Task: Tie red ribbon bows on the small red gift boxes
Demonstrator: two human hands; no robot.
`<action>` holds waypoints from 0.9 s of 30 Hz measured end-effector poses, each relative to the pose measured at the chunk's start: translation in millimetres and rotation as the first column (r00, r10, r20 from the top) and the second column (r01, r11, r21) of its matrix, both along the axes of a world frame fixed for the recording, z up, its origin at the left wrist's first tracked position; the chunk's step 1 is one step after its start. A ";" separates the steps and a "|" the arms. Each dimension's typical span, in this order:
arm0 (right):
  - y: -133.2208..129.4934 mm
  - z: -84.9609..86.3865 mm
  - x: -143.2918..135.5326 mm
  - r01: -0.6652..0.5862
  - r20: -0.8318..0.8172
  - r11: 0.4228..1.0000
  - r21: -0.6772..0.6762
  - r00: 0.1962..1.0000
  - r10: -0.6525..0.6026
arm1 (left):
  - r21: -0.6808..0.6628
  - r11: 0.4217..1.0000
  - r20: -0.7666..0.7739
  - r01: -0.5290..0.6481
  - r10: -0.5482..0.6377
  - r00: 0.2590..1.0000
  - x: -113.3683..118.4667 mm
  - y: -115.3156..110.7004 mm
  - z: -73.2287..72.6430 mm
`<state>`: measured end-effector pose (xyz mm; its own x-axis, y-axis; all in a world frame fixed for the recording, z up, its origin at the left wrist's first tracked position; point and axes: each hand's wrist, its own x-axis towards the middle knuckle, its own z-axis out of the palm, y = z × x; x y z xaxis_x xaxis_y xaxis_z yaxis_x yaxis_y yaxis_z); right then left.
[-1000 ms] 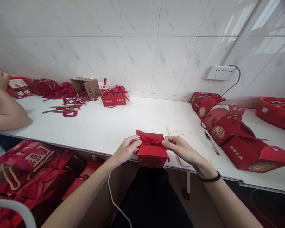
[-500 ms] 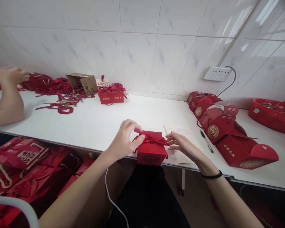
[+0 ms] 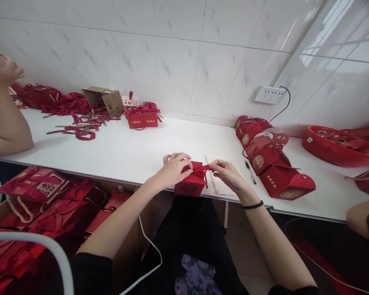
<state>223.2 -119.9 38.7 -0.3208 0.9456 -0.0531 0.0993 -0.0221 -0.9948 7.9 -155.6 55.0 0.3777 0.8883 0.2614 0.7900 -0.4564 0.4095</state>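
Note:
A red box (image 3: 189,189) stands at the front edge of the white table, with a red ribbon (image 3: 199,169) tied across its top. My left hand (image 3: 176,169) is over the box's left side, thumb and fingers closed on the ribbon near its knot. At the box's right, my right hand (image 3: 226,172) pinches the ribbon's end between thumb and fingers and holds it out to the right. A printed paper (image 3: 223,186) lies partly under my right hand.
A pen (image 3: 250,172) and a row of red boxes (image 3: 275,180) lie to the right, a red basin (image 3: 332,151) beyond. Ribbons (image 3: 70,102), a cardboard box (image 3: 110,102) and small red boxes (image 3: 143,119) are at the back left. Other people's arms show at both sides.
My left hand has closed on the ribbon near the knot, and my right hand has taken its end. The view has shifted right; another person's hand at the left is raised higher.

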 end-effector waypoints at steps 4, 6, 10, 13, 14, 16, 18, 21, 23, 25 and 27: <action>11.4 13.0 -5.4 -0.042 0.011 0.993 0.108 0.999 0.041 | 0.006 1.000 0.028 0.007 -0.007 1.000 0.2 2.5 -3.3; 19.3 14.2 -11.5 -0.046 -0.005 0.989 0.138 0.999 0.047 | 0.005 1.000 0.047 0.010 -0.010 0.999 -0.6 3.0 -5.5; 34.9 9.8 -23.2 0.016 0.034 0.985 0.175 0.999 -0.022 | -0.023 1.000 0.076 0.003 -0.001 0.997 -0.6 1.6 -5.9; 43.7 6.6 -30.4 0.038 0.096 0.979 0.202 0.994 -0.058 | -0.064 0.998 0.097 -0.011 0.017 0.995 0.6 0.1 -4.5; 46.2 5.8 -32.9 0.040 0.121 0.978 0.206 0.990 -0.066 | -0.076 0.997 0.104 -0.014 0.022 0.994 0.9 -0.2 -4.3; 51.0 3.9 -38.0 0.052 0.187 0.974 0.218 0.978 -0.094 | -0.093 0.995 0.118 -0.019 0.030 0.992 0.9 -0.1 -4.2; 54.6 1.4 -41.0 0.056 0.268 0.972 0.230 0.956 -0.118 | -0.106 0.994 0.131 -0.018 0.032 0.991 0.7 0.3 -4.1; 53.2 -0.6 -35.7 0.049 0.316 0.964 0.260 0.939 -0.133 | -0.143 0.990 0.160 -0.010 0.033 0.987 0.4 0.0 -3.4; 43.6 2.0 -25.0 0.122 0.284 0.930 0.347 0.931 -0.228 | -0.155 0.987 0.213 -0.034 0.067 0.975 0.4 -1.9 -3.7; 25.8 8.2 -13.3 0.214 0.281 0.874 0.437 0.890 -0.359 | -0.116 0.988 0.301 -0.105 0.136 0.944 0.2 -5.5 -6.1; 2.4 15.7 -6.3 0.145 0.381 0.906 0.397 0.872 -0.306 | -0.051 0.973 0.411 -0.225 0.226 0.883 -0.4 -10.4 -10.9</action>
